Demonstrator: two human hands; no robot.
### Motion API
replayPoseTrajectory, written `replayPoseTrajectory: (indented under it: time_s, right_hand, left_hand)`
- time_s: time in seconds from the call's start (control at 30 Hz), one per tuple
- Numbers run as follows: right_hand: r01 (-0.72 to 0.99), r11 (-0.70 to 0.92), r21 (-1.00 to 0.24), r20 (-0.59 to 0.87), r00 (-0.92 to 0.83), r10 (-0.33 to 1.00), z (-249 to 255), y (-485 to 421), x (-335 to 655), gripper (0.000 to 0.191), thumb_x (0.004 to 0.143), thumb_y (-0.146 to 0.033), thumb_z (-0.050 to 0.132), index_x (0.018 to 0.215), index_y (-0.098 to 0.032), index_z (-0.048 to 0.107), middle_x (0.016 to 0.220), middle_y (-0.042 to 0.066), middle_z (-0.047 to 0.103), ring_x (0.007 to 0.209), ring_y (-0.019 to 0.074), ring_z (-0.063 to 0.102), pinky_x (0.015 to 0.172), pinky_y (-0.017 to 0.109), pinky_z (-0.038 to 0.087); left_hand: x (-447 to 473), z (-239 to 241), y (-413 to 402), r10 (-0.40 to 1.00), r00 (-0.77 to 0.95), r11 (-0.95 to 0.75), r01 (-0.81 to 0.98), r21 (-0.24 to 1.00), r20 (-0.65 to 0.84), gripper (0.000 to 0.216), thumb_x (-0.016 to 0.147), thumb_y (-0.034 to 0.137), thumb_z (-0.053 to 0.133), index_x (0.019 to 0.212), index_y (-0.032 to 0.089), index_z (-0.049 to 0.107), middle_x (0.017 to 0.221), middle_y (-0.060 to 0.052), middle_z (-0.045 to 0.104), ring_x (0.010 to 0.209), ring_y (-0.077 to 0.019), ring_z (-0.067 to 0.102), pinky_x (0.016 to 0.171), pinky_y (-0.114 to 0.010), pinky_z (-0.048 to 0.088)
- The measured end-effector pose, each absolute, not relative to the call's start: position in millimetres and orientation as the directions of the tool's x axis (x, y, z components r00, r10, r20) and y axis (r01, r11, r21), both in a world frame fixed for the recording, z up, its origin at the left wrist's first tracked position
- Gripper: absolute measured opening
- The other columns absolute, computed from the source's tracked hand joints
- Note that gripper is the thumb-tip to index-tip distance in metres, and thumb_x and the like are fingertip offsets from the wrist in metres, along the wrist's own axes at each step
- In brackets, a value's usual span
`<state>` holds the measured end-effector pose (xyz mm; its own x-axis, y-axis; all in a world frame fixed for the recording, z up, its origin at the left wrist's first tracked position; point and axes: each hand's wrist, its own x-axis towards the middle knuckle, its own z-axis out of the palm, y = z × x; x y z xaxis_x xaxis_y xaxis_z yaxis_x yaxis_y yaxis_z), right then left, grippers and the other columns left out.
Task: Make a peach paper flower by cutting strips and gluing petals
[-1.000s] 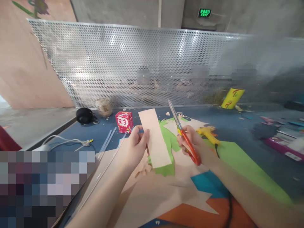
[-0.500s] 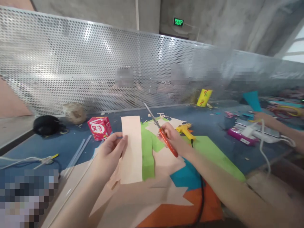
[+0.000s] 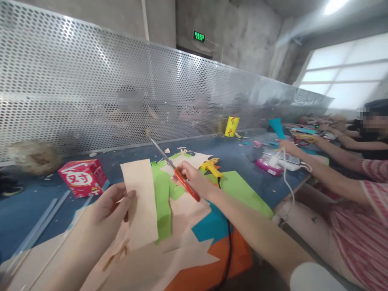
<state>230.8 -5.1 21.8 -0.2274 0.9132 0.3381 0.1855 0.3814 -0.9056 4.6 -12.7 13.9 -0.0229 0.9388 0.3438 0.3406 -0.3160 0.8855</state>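
Note:
My left hand pinches the left edge of a cream rectangular strip of paper, held upright. In my right hand is a pair of scissors with orange-red handles, its blades pointing up and to the left, apart from the strip. Behind the strip shows a green piece of paper. Beneath both hands lie cream sheets, a blue piece and an orange sheet, overlapping. A yellow glue gun rests just beyond my right hand, its black cord trailing toward me.
A red-pink box and clear glue sticks lie at left. A perforated metal screen runs along the back, near a yellow roll. At right, a co-worker's arm holds blue paper beside a purple power strip.
The view has swung right, bringing co-workers and a window into sight. My left hand still holds the strip, now slightly tilted, and my right hand keeps the scissors.

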Motion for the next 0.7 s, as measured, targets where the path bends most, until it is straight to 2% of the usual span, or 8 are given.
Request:
replayPoseTrajectory:
  time_s: [0.1, 0.2, 0.27, 0.37, 0.53, 0.7]
  right_hand:
    - [0.072, 0.259, -0.963, 0.232, -0.262, 0.937, 20, -7, 223, 0.037, 0.069, -0.04, 0.069, 0.081, -0.023, 0.038, 0.069, -0.007, 0.048, 0.048, 0.0069, 0.044, 0.045, 0.022, 0.036]
    - [-0.083, 0.119, -0.989, 0.14, -0.312, 0.94, 16, -10, 214, 0.047, 0.062, -0.04, 0.074, 0.083, -0.023, 0.035, 0.077, -0.005, 0.051, 0.05, 0.0094, 0.054, 0.042, 0.024, 0.043]
    - [-0.147, 0.092, -0.985, 0.134, -0.304, 0.943, 15, -13, 209, 0.05, 0.059, -0.037, 0.077, 0.082, -0.024, 0.034, 0.076, -0.005, 0.053, 0.056, 0.0113, 0.058, 0.048, 0.027, 0.049]
    - [-0.144, 0.109, -0.984, 0.146, -0.284, 0.948, 15, -20, 206, 0.049, 0.056, -0.028, 0.079, 0.078, -0.023, 0.035, 0.07, -0.007, 0.054, 0.063, 0.0105, 0.059, 0.06, 0.026, 0.05]
    - [-0.116, 0.151, -0.982, 0.181, -0.331, 0.926, 14, -27, 209, 0.044, 0.061, -0.018, 0.075, 0.081, -0.023, 0.037, 0.072, -0.007, 0.057, 0.058, 0.0078, 0.053, 0.053, 0.022, 0.043]
    - [-0.069, 0.175, -0.982, 0.188, -0.326, 0.927, 12, -29, 208, 0.038, 0.065, -0.016, 0.071, 0.082, -0.022, 0.038, 0.07, -0.008, 0.053, 0.059, 0.0074, 0.05, 0.053, 0.021, 0.038]
  left_hand:
    - [7, 14, -14, 0.965, 0.095, -0.262, 0.237, 0.936, 0.246, 0.034, 0.069, 0.047, 0.065, 0.094, 0.025, 0.061, 0.087, 0.0, 0.066, 0.06, -0.0113, 0.056, 0.049, -0.02, 0.046]
    - [12, 18, -19, 0.977, 0.07, -0.207, 0.108, 0.972, 0.201, 0.043, 0.061, 0.046, 0.073, 0.094, 0.022, 0.06, 0.09, -0.003, 0.067, 0.06, -0.0123, 0.058, 0.049, -0.021, 0.048]
    - [14, 20, -21, 0.979, 0.061, -0.196, 0.041, 0.98, 0.193, 0.044, 0.058, 0.044, 0.075, 0.093, 0.02, 0.059, 0.088, -0.004, 0.067, 0.061, -0.0129, 0.06, 0.049, -0.021, 0.049]
    - [14, 22, -23, 0.981, 0.052, -0.186, 0.015, 0.982, 0.185, 0.04, 0.062, 0.041, 0.074, 0.091, 0.019, 0.058, 0.087, -0.003, 0.067, 0.063, -0.0126, 0.061, 0.051, -0.02, 0.05]
    - [12, 21, -25, 0.976, 0.057, -0.214, 0.03, 0.976, 0.212, 0.032, 0.069, 0.036, 0.07, 0.091, 0.018, 0.057, 0.088, -0.003, 0.066, 0.064, -0.0114, 0.06, 0.055, -0.022, 0.052]
    - [14, 19, -23, 0.97, 0.031, -0.243, 0.029, 0.97, 0.242, 0.032, 0.07, 0.037, 0.069, 0.092, 0.017, 0.058, 0.087, -0.004, 0.066, 0.062, -0.013, 0.061, 0.053, -0.024, 0.052]
